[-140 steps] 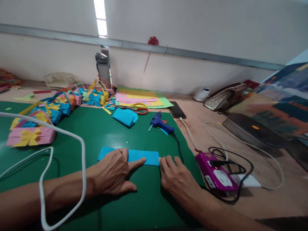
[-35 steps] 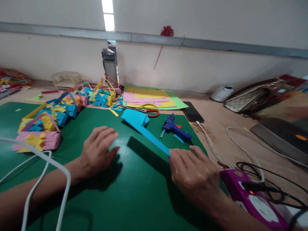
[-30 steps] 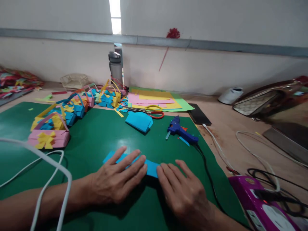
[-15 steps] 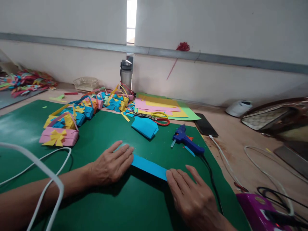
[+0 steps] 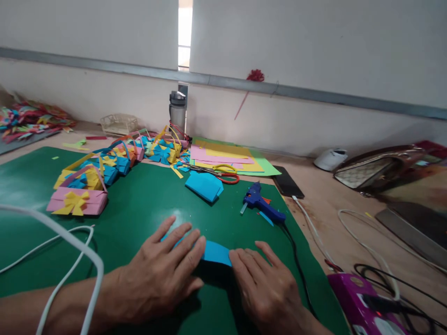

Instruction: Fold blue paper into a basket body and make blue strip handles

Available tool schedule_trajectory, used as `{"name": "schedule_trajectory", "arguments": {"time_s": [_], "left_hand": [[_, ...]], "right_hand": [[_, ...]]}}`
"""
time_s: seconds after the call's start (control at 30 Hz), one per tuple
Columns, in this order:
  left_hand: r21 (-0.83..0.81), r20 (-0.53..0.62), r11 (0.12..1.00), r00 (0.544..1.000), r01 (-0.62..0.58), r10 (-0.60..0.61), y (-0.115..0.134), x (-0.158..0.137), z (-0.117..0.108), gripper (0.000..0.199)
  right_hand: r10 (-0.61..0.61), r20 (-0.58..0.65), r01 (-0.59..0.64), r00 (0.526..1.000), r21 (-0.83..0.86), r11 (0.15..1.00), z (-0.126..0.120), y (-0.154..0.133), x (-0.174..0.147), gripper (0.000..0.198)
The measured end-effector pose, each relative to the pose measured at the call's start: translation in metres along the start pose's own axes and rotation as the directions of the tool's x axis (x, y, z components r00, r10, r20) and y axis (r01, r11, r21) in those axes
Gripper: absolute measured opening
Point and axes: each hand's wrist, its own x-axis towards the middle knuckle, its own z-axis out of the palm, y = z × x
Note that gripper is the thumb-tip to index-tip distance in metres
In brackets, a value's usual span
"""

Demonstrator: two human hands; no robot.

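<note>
A blue paper strip (image 5: 217,252) arches slightly between my two hands, just above the green mat. My left hand (image 5: 167,267) lies across its left part with fingers stretched and a little apart; bits of blue show between them, and the thumb sticks out below. My right hand (image 5: 267,286) holds the strip's right end under its fingertips, the thumb hidden and the outermost finger raised. Beyond the hands a folded blue paper piece (image 5: 204,187) rests on the mat. To its right lies a blue glue gun (image 5: 261,203).
Small paper baskets with bows (image 5: 78,202) line the mat's left side. Scissors (image 5: 228,177) lie by stacked coloured sheets (image 5: 226,156). A phone (image 5: 288,181), a purple box (image 5: 365,302) and cables are at right. A white cable (image 5: 96,260) loops over my left forearm.
My left hand has slid rightward along the strip, closer to my right hand, and its fingers have spread. Less of the strip shows between the hands, and it now bows upward. The view has shifted slightly.
</note>
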Motion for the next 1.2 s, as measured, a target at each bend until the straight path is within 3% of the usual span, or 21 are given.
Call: {"name": "schedule_trajectory", "arguments": {"time_s": [0.07,0.27,0.5,0.67,1.07,1.2], "left_hand": [[-0.001,0.009,1.000,1.000,-0.030,0.030,0.009,0.000,0.003,0.022],[0.041,0.061,0.996,0.996,-0.075,0.072,0.016,0.010,0.006,0.026],[-0.003,0.023,0.986,0.986,-0.167,0.167,0.031,0.022,0.000,0.024],[-0.009,-0.040,0.987,0.987,-0.158,0.158,0.015,0.016,0.003,0.026],[0.002,-0.045,1.000,0.999,-0.003,0.003,-0.042,-0.009,0.015,0.025],[0.063,-0.029,0.998,1.000,-0.007,0.009,-0.041,-0.006,0.015,0.026]], "right_hand": [[-0.004,-0.005,0.004,1.000,0.008,1.000,-0.003,-0.004,0.001,0.038],[0.009,-0.026,-0.012,1.000,-0.104,0.995,0.001,-0.013,0.002,0.036],[-0.039,-0.153,0.034,0.987,-0.035,0.999,0.000,-0.022,-0.003,0.037],[-0.016,-0.066,0.014,0.998,-0.039,0.999,-0.004,-0.018,-0.002,0.039],[0.053,-0.050,-0.056,0.997,-0.067,0.996,-0.004,0.021,0.003,0.026],[0.095,-0.058,-0.101,0.994,-0.104,0.989,-0.006,0.023,0.004,0.023]]}}
